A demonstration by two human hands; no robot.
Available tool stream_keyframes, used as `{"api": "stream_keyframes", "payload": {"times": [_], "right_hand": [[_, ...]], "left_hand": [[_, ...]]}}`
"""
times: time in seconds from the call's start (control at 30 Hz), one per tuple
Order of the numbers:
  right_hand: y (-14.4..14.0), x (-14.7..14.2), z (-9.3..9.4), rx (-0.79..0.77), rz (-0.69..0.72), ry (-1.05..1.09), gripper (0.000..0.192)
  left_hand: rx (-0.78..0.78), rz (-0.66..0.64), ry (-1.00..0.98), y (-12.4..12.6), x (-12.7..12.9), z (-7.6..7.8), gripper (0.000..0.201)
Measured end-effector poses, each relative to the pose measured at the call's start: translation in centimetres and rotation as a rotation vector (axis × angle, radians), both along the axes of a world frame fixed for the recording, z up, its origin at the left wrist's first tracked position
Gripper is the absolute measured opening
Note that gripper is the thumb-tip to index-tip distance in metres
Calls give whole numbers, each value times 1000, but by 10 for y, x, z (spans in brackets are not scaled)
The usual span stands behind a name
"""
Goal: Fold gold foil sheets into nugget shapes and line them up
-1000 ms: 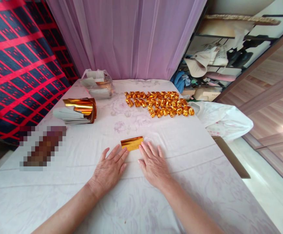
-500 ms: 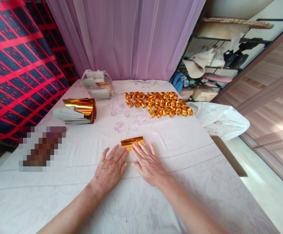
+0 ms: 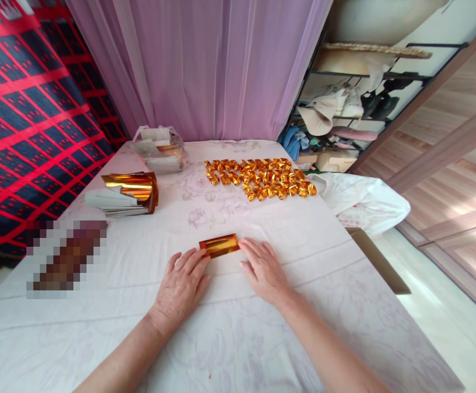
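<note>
Head view: folded gold foil sheet (image 3: 219,245) lay flat on table (image 3: 328,256), mid-width, toward near edge; left hand (image 3: 180,286) flat, fingers spread, fingertips touching sheet's left end; right hand (image 3: 265,270) flat, fingertips at right end, holding nothing; sheet looked light, thin, slippery, crease-prone; best pinched at short ends.

Both hands lie flat on the tabletop (image 3: 303,240). The left hand (image 3: 183,286) touches the near left corner of a folded gold paper (image 3: 219,245); the right hand (image 3: 265,270) sits just beside its right end. Farther back lie rows of folded gold pieces (image 3: 260,178) and a gold paper stack (image 3: 129,191).
</note>
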State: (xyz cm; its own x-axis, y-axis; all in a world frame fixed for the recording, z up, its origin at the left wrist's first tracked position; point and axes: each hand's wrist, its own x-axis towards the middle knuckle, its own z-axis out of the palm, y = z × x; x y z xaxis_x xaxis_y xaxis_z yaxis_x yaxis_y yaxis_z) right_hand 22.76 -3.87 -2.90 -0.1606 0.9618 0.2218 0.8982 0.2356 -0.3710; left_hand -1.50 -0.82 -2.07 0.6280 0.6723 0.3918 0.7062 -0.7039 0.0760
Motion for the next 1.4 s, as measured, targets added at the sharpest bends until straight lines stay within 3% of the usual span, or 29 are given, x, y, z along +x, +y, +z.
{"api": "stream_keyframes", "payload": {"times": [0.13, 0.33, 0.53, 0.8, 1.13, 1.4], "right_hand": [[19, 8, -8, 173, -101, 182, 37], [41, 9, -9, 219, -102, 307, 26], [36, 6, -11, 245, -15, 342, 27], [28, 13, -8, 202, 102, 295, 44], [28, 12, -4, 135, 110, 314, 26], [23, 5, 15, 232, 48, 453, 19]], "left_hand": [[-36, 57, -98, 10, -4, 5, 20], [-94, 201, -183, 28, -6, 6, 13], [-143, 169, -202, 27, -2, 6, 16], [-205, 42, -165, 23, -8, 3, 24], [-232, 37, -239, 26, -8, 1, 22], [-247, -1, -426, 22, -3, 16, 18]]}}
